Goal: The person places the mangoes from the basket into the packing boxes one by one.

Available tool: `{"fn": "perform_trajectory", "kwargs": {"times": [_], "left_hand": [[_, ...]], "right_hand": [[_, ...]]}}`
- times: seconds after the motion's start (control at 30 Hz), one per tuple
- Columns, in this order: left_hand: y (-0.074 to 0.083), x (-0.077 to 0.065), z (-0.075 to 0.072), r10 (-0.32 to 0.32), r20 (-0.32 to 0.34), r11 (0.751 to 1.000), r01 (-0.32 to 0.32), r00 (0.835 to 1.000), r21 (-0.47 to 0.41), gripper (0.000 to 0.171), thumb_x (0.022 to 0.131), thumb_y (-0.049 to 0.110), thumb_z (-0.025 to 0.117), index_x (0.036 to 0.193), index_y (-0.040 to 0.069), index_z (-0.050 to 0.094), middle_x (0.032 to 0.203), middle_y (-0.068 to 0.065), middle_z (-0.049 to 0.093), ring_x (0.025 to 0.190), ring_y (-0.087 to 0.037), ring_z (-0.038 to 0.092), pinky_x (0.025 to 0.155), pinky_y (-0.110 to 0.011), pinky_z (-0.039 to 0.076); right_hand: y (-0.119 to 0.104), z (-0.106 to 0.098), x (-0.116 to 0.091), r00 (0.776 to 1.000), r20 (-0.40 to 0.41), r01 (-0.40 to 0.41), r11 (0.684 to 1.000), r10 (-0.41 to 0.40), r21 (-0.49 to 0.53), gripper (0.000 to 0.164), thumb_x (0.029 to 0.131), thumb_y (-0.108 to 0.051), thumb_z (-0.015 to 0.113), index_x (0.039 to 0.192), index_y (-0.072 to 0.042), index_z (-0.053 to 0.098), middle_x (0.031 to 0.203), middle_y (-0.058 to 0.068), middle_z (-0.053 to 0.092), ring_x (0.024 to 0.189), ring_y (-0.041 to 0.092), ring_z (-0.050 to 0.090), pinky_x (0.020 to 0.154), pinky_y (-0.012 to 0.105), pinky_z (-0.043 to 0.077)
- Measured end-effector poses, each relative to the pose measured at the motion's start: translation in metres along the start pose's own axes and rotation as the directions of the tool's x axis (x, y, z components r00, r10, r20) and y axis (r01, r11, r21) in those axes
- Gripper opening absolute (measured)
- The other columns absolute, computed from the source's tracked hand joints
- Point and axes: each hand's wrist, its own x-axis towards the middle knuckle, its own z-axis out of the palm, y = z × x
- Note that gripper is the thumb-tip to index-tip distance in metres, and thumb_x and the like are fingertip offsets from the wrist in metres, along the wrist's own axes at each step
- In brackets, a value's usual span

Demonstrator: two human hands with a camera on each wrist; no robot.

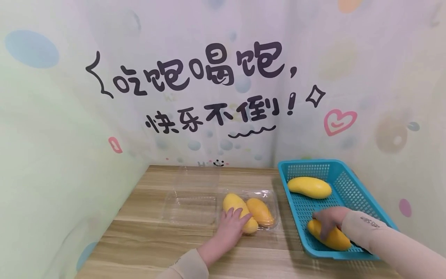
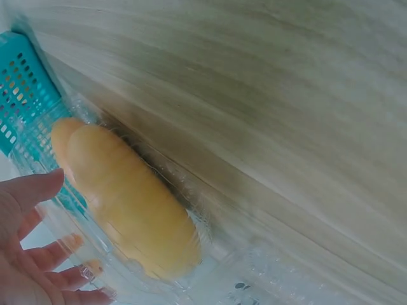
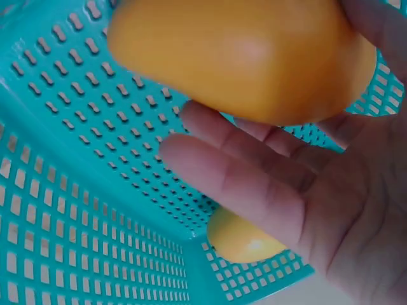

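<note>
A clear plastic clamshell box (image 1: 276, 209) stands on the table with two mangoes in it: a paler yellow mango (image 1: 234, 201) on the left and an orange-yellow mango (image 1: 259, 212) on the right. My left hand (image 1: 230, 226) is at the paler mango, fingers spread and only loosely bent; the left wrist view shows the thumb near that mango (image 2: 137, 197). Inside the blue basket (image 1: 302, 236), my right hand (image 1: 329, 220) grips a yellow-orange mango (image 1: 332, 238), thumb and fingers on opposite sides of it in the right wrist view. Another yellow mango (image 1: 309, 187) lies at the basket's back.
The box's transparent lid (image 1: 191, 209) lies folded out to the left on the wood-grain table (image 1: 139, 240). Behind the table hangs a printed wall covering (image 1: 209, 23) with dark lettering. The basket has raised, perforated walls.
</note>
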Motion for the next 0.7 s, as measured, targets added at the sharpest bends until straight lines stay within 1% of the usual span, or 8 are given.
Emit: {"fn": "perform_trajectory", "kwargs": {"times": [0.03,0.1,0.3,0.37,0.5,0.57,0.7], "left_hand": [[0.000,0.001,0.000,0.002,-0.007,1.000,-0.002,1.000,0.002,0.055,0.071,0.021,0.075,0.122,0.026,0.056,0.117,-0.007,0.056,0.104,-0.030,0.053,0.082,-0.051,0.047],[0.000,0.002,0.000,0.003,-0.021,1.000,-0.003,1.000,0.000,0.053,0.071,0.017,0.074,0.120,0.025,0.057,0.115,-0.007,0.057,0.103,-0.030,0.054,0.083,-0.052,0.047],[-0.003,0.011,0.005,0.006,-0.051,1.000,-0.005,0.999,0.015,0.048,0.072,0.013,0.071,0.117,0.025,0.059,0.112,-0.007,0.059,0.098,-0.028,0.055,0.081,-0.054,0.047],[-0.004,0.015,0.007,0.008,-0.053,1.000,-0.007,0.999,0.022,0.047,0.072,0.013,0.070,0.116,0.025,0.059,0.111,-0.006,0.059,0.097,-0.028,0.055,0.080,-0.054,0.047],[-0.008,0.025,0.010,0.004,-0.030,1.000,-0.004,1.000,0.025,0.047,0.073,0.013,0.070,0.116,0.025,0.059,0.110,-0.006,0.059,0.096,-0.027,0.055,0.081,-0.053,0.047],[-0.011,0.031,0.011,-0.007,-0.005,1.000,0.007,1.000,0.019,0.047,0.073,0.013,0.070,0.117,0.026,0.058,0.112,-0.006,0.059,0.096,-0.026,0.054,0.081,-0.053,0.046],[-0.014,0.045,0.015,-0.039,0.032,0.999,0.039,0.999,0.003,0.045,0.076,0.011,0.067,0.118,0.026,0.058,0.113,-0.005,0.058,0.098,-0.026,0.053,0.083,-0.054,0.044]], "right_hand": [[0.001,0.000,0.001,1.000,-0.001,-0.012,1.000,0.012,0.007,0.074,0.068,-0.022,0.077,0.130,0.000,0.045,0.122,0.019,0.051,0.099,0.035,0.045,0.089,0.063,0.034],[0.003,0.001,0.002,1.000,0.000,-0.022,1.000,0.022,0.001,0.075,0.067,-0.024,0.078,0.130,-0.001,0.045,0.120,0.016,0.052,0.097,0.035,0.045,0.088,0.063,0.035],[0.006,0.001,0.007,0.999,0.031,-0.012,1.000,0.012,-0.009,0.070,0.068,-0.024,0.078,0.128,-0.005,0.047,0.116,0.014,0.052,0.096,0.034,0.045,0.086,0.061,0.038],[0.005,0.001,0.007,0.999,0.037,-0.012,1.000,0.012,0.005,0.070,0.068,-0.022,0.078,0.128,-0.005,0.047,0.116,0.014,0.052,0.096,0.035,0.044,0.085,0.061,0.038],[0.004,0.003,0.006,1.000,0.012,-0.019,1.000,0.019,0.024,0.077,0.067,-0.020,0.079,0.132,-0.002,0.042,0.124,0.018,0.049,0.099,0.035,0.044,0.088,0.063,0.035],[0.003,0.004,0.005,1.000,0.001,-0.015,1.000,0.015,0.015,0.079,0.067,-0.020,0.079,0.133,0.000,0.041,0.127,0.020,0.048,0.100,0.034,0.044,0.089,0.063,0.034],[0.002,0.003,0.005,1.000,0.004,0.000,1.000,0.000,-0.015,0.079,0.068,-0.020,0.079,0.133,0.001,0.041,0.128,0.020,0.047,0.100,0.033,0.045,0.090,0.062,0.035]]}}
